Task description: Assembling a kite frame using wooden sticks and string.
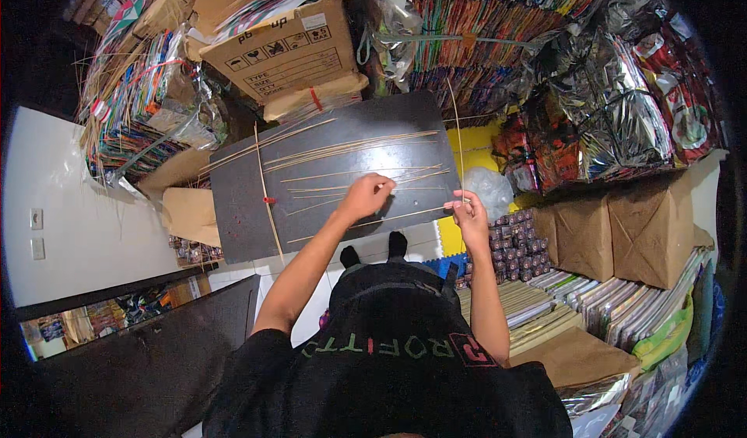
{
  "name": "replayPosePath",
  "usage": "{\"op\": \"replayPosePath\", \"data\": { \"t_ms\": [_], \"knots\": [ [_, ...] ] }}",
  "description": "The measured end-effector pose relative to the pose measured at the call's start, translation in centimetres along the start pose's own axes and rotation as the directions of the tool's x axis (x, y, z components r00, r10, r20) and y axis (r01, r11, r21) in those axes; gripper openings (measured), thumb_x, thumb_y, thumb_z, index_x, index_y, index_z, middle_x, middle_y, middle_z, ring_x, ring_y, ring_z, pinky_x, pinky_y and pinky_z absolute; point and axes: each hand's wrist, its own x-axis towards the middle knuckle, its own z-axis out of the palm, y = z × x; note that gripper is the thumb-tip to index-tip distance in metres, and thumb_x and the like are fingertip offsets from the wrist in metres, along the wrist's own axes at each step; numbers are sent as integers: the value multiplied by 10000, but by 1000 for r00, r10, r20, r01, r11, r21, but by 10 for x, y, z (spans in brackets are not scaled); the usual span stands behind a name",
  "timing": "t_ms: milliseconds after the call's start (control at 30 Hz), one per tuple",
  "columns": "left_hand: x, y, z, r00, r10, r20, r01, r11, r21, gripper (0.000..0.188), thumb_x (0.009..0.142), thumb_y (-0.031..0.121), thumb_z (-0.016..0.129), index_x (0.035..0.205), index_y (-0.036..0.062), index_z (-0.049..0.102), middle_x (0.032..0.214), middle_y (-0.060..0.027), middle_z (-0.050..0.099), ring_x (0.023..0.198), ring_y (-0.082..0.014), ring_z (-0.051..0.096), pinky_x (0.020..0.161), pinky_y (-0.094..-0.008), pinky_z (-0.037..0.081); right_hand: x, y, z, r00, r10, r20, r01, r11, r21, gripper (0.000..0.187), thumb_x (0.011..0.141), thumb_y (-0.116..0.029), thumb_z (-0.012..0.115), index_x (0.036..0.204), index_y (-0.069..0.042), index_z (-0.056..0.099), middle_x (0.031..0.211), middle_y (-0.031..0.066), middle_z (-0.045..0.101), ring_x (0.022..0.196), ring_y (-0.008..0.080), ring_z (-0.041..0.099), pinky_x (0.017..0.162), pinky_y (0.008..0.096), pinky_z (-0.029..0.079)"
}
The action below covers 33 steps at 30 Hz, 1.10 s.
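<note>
Several thin bamboo sticks (350, 152) lie across a dark grey tabletop (233, 212), mostly running left to right. Over the table's near right part, my left hand (366, 197) is closed with its fingers curled; what they hold, if anything, is hidden. At the right edge, my right hand (471, 214) pinches a long thin bamboo stick (460, 138), which stands out past the far side of the table. Toward the left, a crossing bamboo stick (264, 173) has a small red tie (269, 201) on it.
An open cardboard box (288, 61) stands beyond the table. Stacks of colourful flat packs (482, 29) and wrapped bundles (615, 103) fill the back and right. Brown paper parcels (650, 232) and small dark cylinders (513, 247) sit at right; a clear plastic bag (489, 189) is beside the table.
</note>
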Motion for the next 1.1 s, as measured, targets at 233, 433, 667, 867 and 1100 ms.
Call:
{"op": "replayPosePath", "data": {
  "t_ms": [233,433,667,867,1100],
  "knots": [
    [-42,86,-15,975,21,223,84,889,-450,281,973,230,684,1160,32,753,898,-81,771,680,-100,667,661,-295,552,0,-23,35,988,-43,148,42,999,9,304,1027,-159,620,1303,-61,538,992,68,744,680,34,486,615,211,404],
    [-68,86,-21,990,-131,52,141,901,-409,211,945,172,707,1087,33,777,802,-58,766,600,-57,628,567,-252,504,-4,-47,69,953,-22,303,17,1000,19,357,1021,-116,611,1358,-72,501,1012,82,741,702,23,503,619,197,402],
    [-101,89,-55,956,-262,-135,184,888,-422,195,905,201,760,1009,41,803,786,-20,760,539,-27,515,517,-241,426,-8,-60,102,967,-46,249,36,998,45,363,1013,-128,636,1348,-66,509,993,82,743,686,18,508,600,197,402],
    [-129,81,-76,915,-363,-176,246,849,-468,193,892,197,780,1002,40,807,755,6,730,552,-12,509,523,-227,413,-6,-61,129,930,-14,368,-9,998,63,176,1027,-173,632,1156,-55,612,941,61,735,639,23,466,583,198,382],
    [-155,75,-94,883,-416,-218,236,794,-561,191,885,184,764,999,36,801,816,-19,751,549,-10,500,512,-233,404,-9,-65,162,898,-26,439,-5,998,70,142,1017,-172,644,1081,-45,646,925,66,737,616,23,451,569,201,375]
  ]
}}
